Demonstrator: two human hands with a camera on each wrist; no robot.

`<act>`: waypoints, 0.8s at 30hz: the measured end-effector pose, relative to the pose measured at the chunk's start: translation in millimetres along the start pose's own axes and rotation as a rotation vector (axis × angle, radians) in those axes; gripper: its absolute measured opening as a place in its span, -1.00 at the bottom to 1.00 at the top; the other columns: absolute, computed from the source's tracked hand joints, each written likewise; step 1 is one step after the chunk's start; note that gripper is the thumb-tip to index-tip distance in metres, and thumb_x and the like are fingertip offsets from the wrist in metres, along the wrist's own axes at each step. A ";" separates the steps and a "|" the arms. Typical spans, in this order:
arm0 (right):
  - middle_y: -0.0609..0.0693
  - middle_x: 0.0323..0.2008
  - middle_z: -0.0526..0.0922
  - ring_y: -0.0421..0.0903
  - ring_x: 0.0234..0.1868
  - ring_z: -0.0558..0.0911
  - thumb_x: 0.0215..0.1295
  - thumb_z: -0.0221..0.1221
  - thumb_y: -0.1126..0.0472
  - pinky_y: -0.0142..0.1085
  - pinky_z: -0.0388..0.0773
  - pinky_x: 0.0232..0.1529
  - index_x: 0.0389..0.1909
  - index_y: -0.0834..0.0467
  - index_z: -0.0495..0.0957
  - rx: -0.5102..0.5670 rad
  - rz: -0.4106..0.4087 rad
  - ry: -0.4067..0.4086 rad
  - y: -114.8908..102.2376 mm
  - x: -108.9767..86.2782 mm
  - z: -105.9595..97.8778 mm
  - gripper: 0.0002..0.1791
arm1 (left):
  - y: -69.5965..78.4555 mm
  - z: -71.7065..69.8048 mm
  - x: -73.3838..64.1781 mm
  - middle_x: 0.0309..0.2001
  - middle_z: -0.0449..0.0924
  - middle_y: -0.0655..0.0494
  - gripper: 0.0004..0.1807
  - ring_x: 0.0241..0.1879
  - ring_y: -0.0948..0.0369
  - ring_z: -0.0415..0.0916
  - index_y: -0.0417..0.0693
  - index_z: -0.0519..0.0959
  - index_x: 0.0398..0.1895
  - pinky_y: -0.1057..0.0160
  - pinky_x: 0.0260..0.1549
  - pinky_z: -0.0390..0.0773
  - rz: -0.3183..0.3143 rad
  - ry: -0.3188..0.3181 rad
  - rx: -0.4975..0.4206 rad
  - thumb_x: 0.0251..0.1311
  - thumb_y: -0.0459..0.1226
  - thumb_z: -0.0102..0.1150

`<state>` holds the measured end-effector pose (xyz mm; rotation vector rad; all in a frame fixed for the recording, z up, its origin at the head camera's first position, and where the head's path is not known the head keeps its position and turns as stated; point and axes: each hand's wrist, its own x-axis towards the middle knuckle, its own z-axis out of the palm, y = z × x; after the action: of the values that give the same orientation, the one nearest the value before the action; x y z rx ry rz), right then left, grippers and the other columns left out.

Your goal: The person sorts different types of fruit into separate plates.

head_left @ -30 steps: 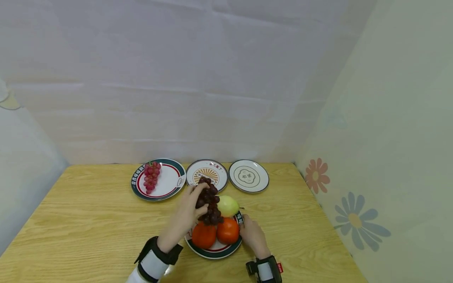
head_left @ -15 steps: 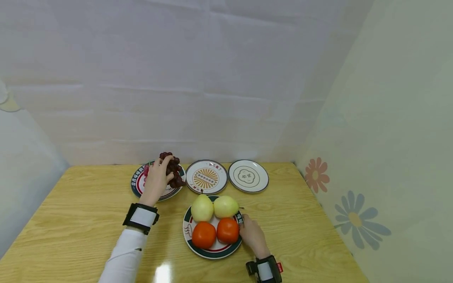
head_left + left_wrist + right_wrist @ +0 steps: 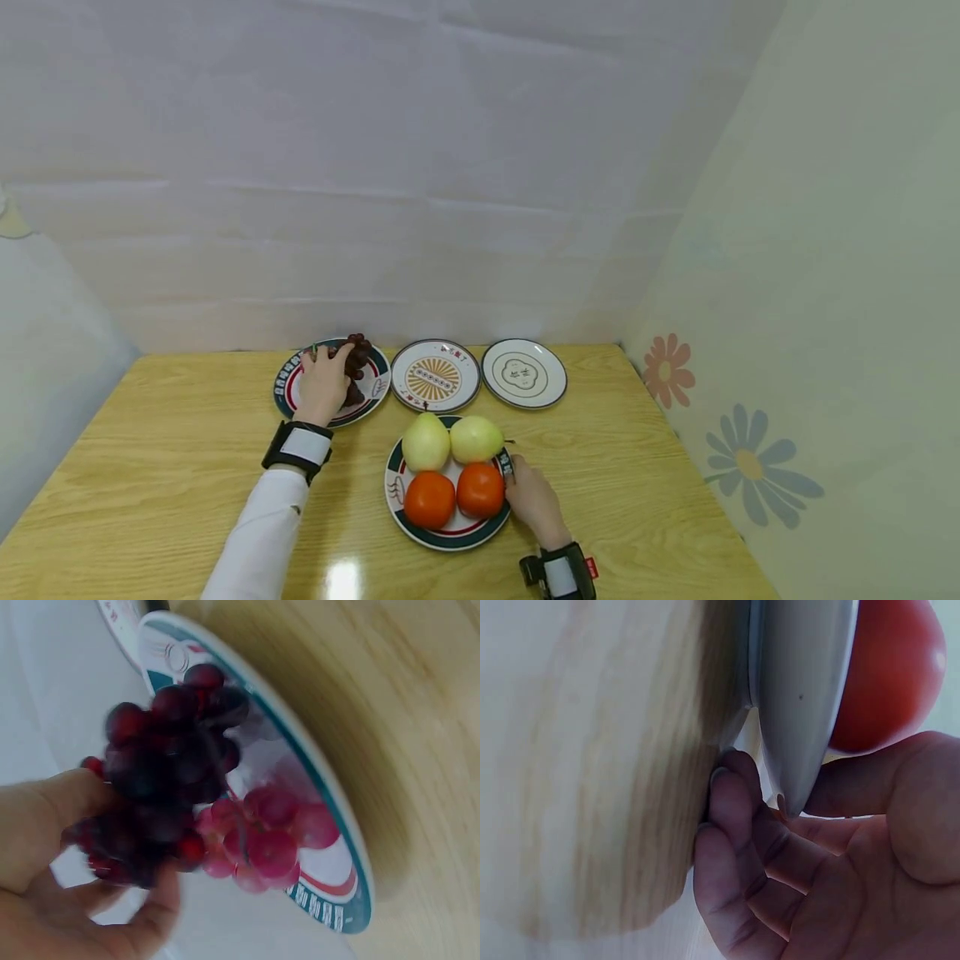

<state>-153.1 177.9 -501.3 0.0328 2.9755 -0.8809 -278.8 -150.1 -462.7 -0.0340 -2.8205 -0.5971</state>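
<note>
Well, the dark grapes (image 3: 169, 765) are hanging over the teal-rimmed plate (image 3: 345, 802) at the far left of the table (image 3: 172, 467); whether they are touching it, I cannot tell. The person's left hand (image 3: 322, 387) is gripping the bunch, thumb and fingers closing round the berries. Just beside it, a bunch of pinkish-red grapes (image 3: 270, 840) is lying on that same plate. Nearer the person, the right hand (image 3: 534, 500) is pinching the edge of the fruit plate (image 3: 420, 533), thumb over the rim and other fingers curling below. That plate is holding a pear with its stem upward (image 3: 425, 443), a pear lying on its side (image 3: 476, 439) and two orange-red round fruits (image 3: 429, 500). Farther back, a sunburst plate (image 3: 435, 379) and a white plate with a cloud-like outline (image 3: 523, 373) are sitting side by side, and behind them a pale, creased backdrop (image 3: 450, 183) is rising.
</note>
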 end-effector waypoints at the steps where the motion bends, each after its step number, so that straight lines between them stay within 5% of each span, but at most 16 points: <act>1: 0.23 -0.28 0.65 -0.02 -0.43 0.57 0.29 0.02 0.32 -0.20 0.40 -0.52 0.01 0.38 0.47 0.000 0.003 0.001 -0.4 0.2 0.0 -0.69 | -1.2 -1.2 0.2 0.12 0.32 -0.49 -0.45 0.06 -0.45 0.23 -0.08 0.35 0.28 -0.31 -0.27 0.52 -0.014 -0.015 0.004 0.16 -0.43 0.01; 9: 0.26 -0.28 0.66 0.04 -0.40 0.62 0.27 0.04 0.33 -0.16 0.44 -0.51 -0.02 0.39 0.48 -0.016 -0.009 0.019 -0.5 -0.6 0.6 -0.70 | -10.7 -7.2 -2.9 0.21 0.19 -0.54 -0.41 0.12 -0.47 0.17 -0.11 0.23 0.37 -0.36 -0.06 0.39 -0.107 -0.163 0.037 0.20 -0.38 -0.09; 18: 0.27 -0.29 0.66 0.04 -0.41 0.62 0.27 0.04 0.33 -0.16 0.43 -0.52 -0.02 0.38 0.48 -0.021 -0.011 0.022 0.2 -1.1 1.6 -0.70 | -6.8 -17.4 -9.7 0.24 0.21 -0.52 -0.39 0.09 -0.49 0.26 -0.22 0.24 0.36 -0.36 -0.09 0.43 -0.067 -0.123 -0.006 0.18 -0.39 -0.01; 24: 0.28 -0.31 0.64 0.01 -0.46 0.56 0.27 0.02 0.34 -0.19 0.37 -0.55 -0.04 0.41 0.47 0.019 -0.026 0.028 0.2 -2.4 0.4 -0.70 | 4.7 -24.7 -13.0 0.22 0.31 -0.43 -0.47 0.12 -0.44 0.29 -0.26 0.34 0.27 -0.33 -0.03 0.41 0.020 -0.024 -0.016 0.18 -0.39 0.02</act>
<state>-150.7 177.9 -501.6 0.0080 3.0005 -0.9186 -259.8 -155.3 -442.3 -0.0721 -2.8347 -0.6191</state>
